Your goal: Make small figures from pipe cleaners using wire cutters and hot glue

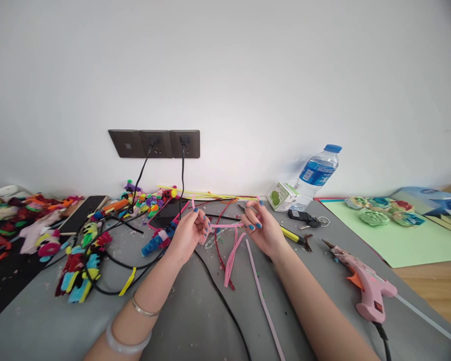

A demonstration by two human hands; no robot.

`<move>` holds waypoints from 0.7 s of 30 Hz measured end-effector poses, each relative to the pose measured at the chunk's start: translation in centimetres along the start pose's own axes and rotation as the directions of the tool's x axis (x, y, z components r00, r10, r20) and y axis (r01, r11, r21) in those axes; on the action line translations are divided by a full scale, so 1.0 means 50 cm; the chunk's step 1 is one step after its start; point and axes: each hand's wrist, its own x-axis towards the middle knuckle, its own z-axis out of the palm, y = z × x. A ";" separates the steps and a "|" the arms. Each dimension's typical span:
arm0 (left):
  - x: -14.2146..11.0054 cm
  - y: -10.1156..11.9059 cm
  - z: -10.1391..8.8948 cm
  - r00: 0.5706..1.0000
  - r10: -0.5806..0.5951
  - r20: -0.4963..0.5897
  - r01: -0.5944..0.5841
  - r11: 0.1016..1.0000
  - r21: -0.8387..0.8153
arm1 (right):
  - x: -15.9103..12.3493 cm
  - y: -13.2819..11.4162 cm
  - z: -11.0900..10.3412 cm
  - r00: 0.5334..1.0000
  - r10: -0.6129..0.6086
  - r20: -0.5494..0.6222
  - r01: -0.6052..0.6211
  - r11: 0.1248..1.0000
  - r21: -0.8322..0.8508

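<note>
Between the two hands a pink pipe cleaner (227, 225) is stretched, and its long axis goes from left to right, almost parallel to the far edge of the surface (195, 321), where this meets the wall (240, 100). The left hand (191, 230) has its fingertips together, clamped on the left part of this pipe cleaner. The right hand (261, 228) has its fingers bent, and its grip seems to be clamped on the right part. From the left grip, the straight middle part therefore lies to the right; from the right grip, it lies to the left. Neither hand is clearly nearer to its middle. A short pink piece also stands up behind each hand, but I cannot tell if both belong to the same pipe cleaner.

Below this span, on the surface, lies a bundle of pink pipe cleaners (232, 260). Its long axis is different: it points from the near edge toward the far edge, leaning a little to the right. Its far end is just beside the right hand, so this hand is the nearer one; whether they touch, I cannot tell. A red glitter pipe cleaner (218, 245) lies along the left side of the bundle. On its right side, a single pale pink pipe cleaner (261, 296) runs slanting to the near edge, apart from both grips.
</note>
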 end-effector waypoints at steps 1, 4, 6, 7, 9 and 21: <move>-0.001 0.000 0.001 1.000 0.012 0.008 -0.012 1.000 0.027 | 0.000 -0.004 0.000 1.000 0.008 0.010 -0.008 1.000 0.011; -0.006 -0.001 0.004 0.998 0.055 0.024 -0.057 0.991 0.124 | -0.004 -0.011 0.003 0.997 0.055 0.051 -0.059 0.994 0.087; -0.010 -0.002 0.006 0.995 0.089 0.042 -0.096 0.972 0.213 | -0.006 -0.013 0.005 0.992 0.079 0.096 -0.091 0.987 0.133; -0.012 -0.003 0.006 0.993 0.099 0.066 -0.113 0.958 0.263 | -0.008 -0.012 0.005 0.989 0.088 0.121 -0.105 0.985 0.140; -0.016 -0.005 0.009 0.986 0.086 0.145 -0.133 0.926 0.353 | -0.011 -0.009 0.008 0.979 0.117 0.168 -0.138 0.983 0.121; -0.033 -0.010 0.016 0.925 -0.024 0.380 -0.196 0.824 0.531 | -0.018 0.019 0.014 0.960 0.227 0.162 -0.225 0.974 -0.027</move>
